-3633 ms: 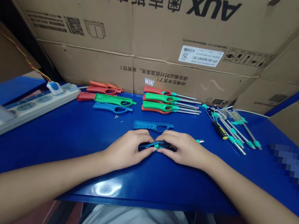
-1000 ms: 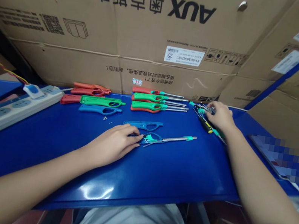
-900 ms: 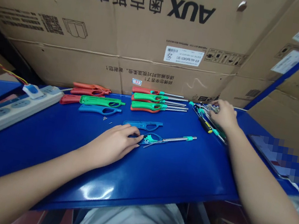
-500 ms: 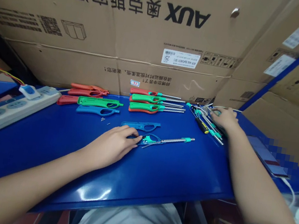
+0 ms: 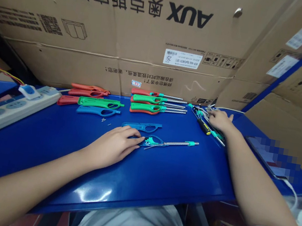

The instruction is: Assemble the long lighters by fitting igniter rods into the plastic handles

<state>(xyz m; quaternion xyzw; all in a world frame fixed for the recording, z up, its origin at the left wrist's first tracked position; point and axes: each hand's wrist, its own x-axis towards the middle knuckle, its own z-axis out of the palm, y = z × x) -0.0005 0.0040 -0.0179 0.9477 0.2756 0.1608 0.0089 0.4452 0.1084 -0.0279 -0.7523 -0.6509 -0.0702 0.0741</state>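
Note:
My left hand (image 5: 118, 144) is closed around the handle end of an open blue gas lighter (image 5: 156, 138), lying low over the table. A metal tube (image 5: 177, 143) with a teal collar runs out of it to the right, and thin wires and a teal trigger show at its middle. Just behind lies a second blue handle shell (image 5: 148, 127). At the back right my right hand (image 5: 221, 121) reaches into a pile of metal lighter tubes (image 5: 218, 136) with teal parts. Its fingers are bent, and what they pinch is hidden. A black-and-yellow screwdriver (image 5: 204, 127) rests against the pile.
Several red and green lighters with tubes (image 5: 146, 108) lie at the back middle. Further left are red, green and blue handle shells (image 5: 97, 111). A white power strip (image 5: 16, 106) runs along the left, a phone (image 5: 266, 157) lies right, and a cardboard wall (image 5: 123, 39) stands behind.
My right hand has shifted slightly left over the pile of tubes. The tube of the blue lighter has slid a little to the right and down at its tip; my left hand stays almost still.

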